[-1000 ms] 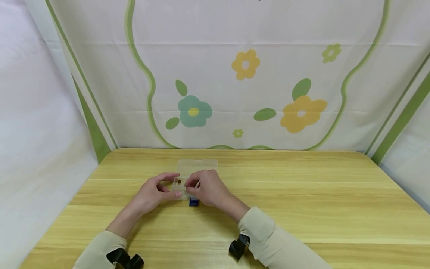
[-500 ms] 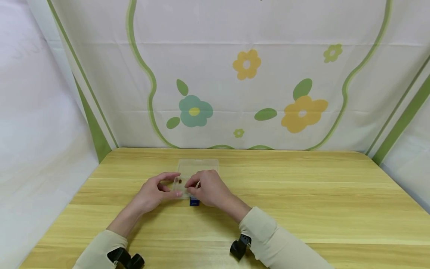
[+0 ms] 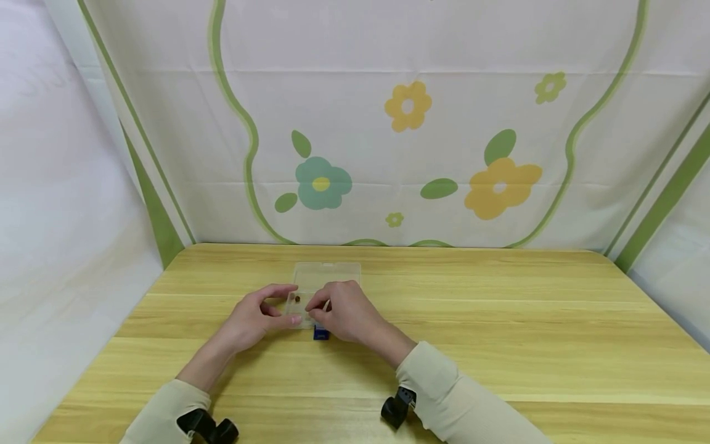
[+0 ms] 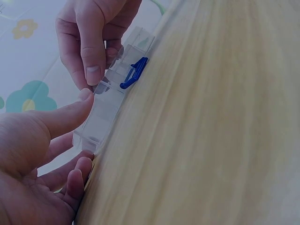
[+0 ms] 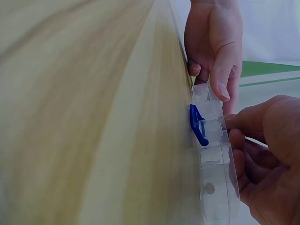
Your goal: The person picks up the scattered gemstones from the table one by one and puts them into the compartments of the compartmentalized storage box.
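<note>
A small clear plastic box (image 3: 304,303) with compartments stands on the table, its clear lid (image 3: 327,272) laid back behind it. My left hand (image 3: 249,317) grips the box's left end, thumb at the near edge and index finger at the far edge. One small dark brown round piece (image 3: 297,299) lies in a left compartment. My right hand (image 3: 346,311) reaches over the box with thumb and fingertips drawn together at a middle compartment; whether they pinch anything is hidden. A blue latch (image 4: 134,73) projects from the box's front, below the right fingertips.
The light wooden table (image 3: 499,333) stretches wide on both sides of the hands. Behind it hangs a white curtain (image 3: 355,135) with printed flowers. Black wrist cameras (image 3: 206,425) sit on both beige sleeves (image 3: 432,379).
</note>
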`<state>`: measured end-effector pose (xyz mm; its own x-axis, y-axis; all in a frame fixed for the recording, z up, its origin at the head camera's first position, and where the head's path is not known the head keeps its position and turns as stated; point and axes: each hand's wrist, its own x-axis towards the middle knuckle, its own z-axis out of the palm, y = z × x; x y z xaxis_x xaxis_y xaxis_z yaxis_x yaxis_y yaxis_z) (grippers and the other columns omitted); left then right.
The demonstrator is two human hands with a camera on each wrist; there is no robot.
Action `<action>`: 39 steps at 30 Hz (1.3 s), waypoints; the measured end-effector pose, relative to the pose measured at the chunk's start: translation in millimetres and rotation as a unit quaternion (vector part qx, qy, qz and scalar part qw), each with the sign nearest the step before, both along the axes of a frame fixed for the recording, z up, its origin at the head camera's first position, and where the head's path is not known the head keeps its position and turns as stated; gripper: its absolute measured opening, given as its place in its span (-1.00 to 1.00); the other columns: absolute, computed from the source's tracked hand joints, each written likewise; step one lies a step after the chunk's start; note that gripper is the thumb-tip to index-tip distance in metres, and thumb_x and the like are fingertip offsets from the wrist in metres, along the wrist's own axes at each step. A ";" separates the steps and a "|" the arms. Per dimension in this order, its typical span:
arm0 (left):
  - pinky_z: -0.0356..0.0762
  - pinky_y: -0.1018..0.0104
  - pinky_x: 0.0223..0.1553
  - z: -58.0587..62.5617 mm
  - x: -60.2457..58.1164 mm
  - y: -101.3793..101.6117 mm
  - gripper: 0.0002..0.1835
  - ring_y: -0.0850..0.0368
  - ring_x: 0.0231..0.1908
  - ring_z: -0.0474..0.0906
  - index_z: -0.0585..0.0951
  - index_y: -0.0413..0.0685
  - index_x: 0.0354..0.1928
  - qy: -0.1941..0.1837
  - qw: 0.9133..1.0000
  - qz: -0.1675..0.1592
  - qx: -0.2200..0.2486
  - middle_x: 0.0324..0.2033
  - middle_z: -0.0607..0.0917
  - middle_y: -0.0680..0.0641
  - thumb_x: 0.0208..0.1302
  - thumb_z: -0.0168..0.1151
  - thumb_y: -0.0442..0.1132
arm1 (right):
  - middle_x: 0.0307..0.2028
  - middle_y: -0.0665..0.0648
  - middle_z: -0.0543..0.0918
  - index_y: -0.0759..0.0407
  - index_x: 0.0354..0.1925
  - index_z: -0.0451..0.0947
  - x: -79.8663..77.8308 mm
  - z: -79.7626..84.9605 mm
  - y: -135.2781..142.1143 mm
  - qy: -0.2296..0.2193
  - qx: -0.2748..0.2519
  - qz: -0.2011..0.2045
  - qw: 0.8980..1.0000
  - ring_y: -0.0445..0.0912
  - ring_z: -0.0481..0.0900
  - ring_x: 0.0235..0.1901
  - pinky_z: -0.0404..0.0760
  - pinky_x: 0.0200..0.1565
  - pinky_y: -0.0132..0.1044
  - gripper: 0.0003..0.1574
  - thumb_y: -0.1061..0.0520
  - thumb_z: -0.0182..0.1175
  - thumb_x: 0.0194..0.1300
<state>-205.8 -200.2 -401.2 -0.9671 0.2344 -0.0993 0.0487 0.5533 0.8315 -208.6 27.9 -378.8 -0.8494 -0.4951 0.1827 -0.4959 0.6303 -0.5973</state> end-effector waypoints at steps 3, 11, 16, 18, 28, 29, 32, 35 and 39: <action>0.49 0.23 -0.15 0.3 0.0 0.4 -0.27 0.04 -0.14 0.51 0.54 0.08 0.46 -0.001 1.000 0.000 0.001 0.39 0.58 -0.18 0.28 0.56 0.03 | -0.23 0.00 0.86 0.05 -0.17 0.88 -0.3 -0.3 0.2 -0.004 0.001 -0.001 1.000 -0.27 0.70 -0.31 0.61 -0.23 -0.46 -0.84 0.16 0.36 0.44; 0.48 0.21 -0.14 1.1 0.4 0.9 -0.27 0.03 -0.13 0.51 0.54 0.09 0.46 -0.004 1.000 0.002 0.001 0.38 0.58 -0.19 0.28 0.56 0.02 | -0.22 0.00 0.85 0.07 -0.13 0.87 -1.1 -0.7 -0.3 -0.019 -0.002 -0.004 1.000 -0.29 0.67 -0.33 0.61 -0.23 -0.45 -0.85 0.16 0.36 0.45; 0.48 0.20 -0.14 1.3 1.1 1.1 -0.26 0.02 -0.12 0.51 0.53 0.09 0.46 -0.008 1.000 0.003 0.002 0.39 0.57 -0.19 0.28 0.56 0.03 | -0.24 -0.01 0.84 0.09 -0.08 0.85 -2.2 0.4 1.3 -0.031 -0.002 0.001 1.000 -0.31 0.65 -0.34 0.60 -0.24 -0.44 -0.84 0.16 0.36 0.45; 0.48 0.20 -0.14 1.1 1.4 0.9 -0.26 0.02 -0.11 0.51 0.53 0.09 0.47 -0.009 1.000 0.003 0.003 0.39 0.57 -0.18 0.28 0.56 0.03 | -0.24 -0.02 0.84 0.09 -0.06 0.84 -2.3 1.9 2.6 -0.039 -0.002 0.003 0.999 -0.31 0.64 -0.35 0.60 -0.24 -0.44 -0.83 0.15 0.37 0.44; 0.48 0.21 -0.15 -0.5 1.6 0.4 -0.25 0.03 -0.10 0.52 0.52 0.07 0.47 -0.008 1.000 0.003 0.003 0.39 0.57 -0.19 0.28 0.56 0.03 | -0.21 -0.07 0.81 0.08 0.05 0.79 3.0 14.8 19.9 -0.070 -0.005 0.008 0.997 -0.23 0.69 -0.29 0.62 -0.23 -0.39 -0.75 0.09 0.38 0.45; 0.48 0.21 -0.15 -0.5 1.5 0.3 -0.24 0.03 -0.10 0.52 0.52 0.07 0.48 -0.007 1.000 0.003 0.002 0.39 0.57 -0.20 0.28 0.56 0.02 | -0.21 -0.08 0.80 0.07 0.06 0.79 3.8 15.8 23.0 -0.070 -0.004 0.009 0.997 -0.23 0.69 -0.29 0.62 -0.23 -0.39 -0.74 0.08 0.38 0.45; 0.47 0.21 -0.15 -1.4 0.8 0.7 -0.24 0.03 -0.09 0.51 0.52 0.07 0.48 -0.008 1.000 0.004 0.001 0.38 0.58 -0.19 0.27 0.56 0.02 | -0.21 -0.08 0.80 0.08 0.06 0.78 6.8 19.5 33.9 -0.072 -0.009 0.011 0.997 -0.23 0.69 -0.29 0.63 -0.22 -0.36 -0.73 0.08 0.38 0.44; 0.47 0.23 -0.16 -2.8 -0.1 1.1 -0.24 0.03 -0.11 0.49 0.53 0.08 0.47 -0.008 1.000 0.006 0.002 0.38 0.58 -0.17 0.26 0.57 0.02 | -0.21 -0.08 0.80 0.08 0.06 0.78 10.2 23.4 47.0 -0.074 -0.016 0.010 0.997 -0.22 0.69 -0.30 0.64 -0.24 -0.33 -0.73 0.09 0.39 0.43; 0.47 0.26 -0.17 -4.2 -0.9 1.0 -0.24 0.05 -0.13 0.48 0.53 0.07 0.47 -0.005 1.000 0.007 0.002 0.39 0.58 -0.15 0.25 0.58 0.00 | -0.20 -0.09 0.81 0.08 0.03 0.79 14.4 27.0 67.6 -0.069 -0.023 -0.001 0.997 -0.24 0.67 -0.30 0.64 -0.27 -0.33 -0.74 0.10 0.42 0.40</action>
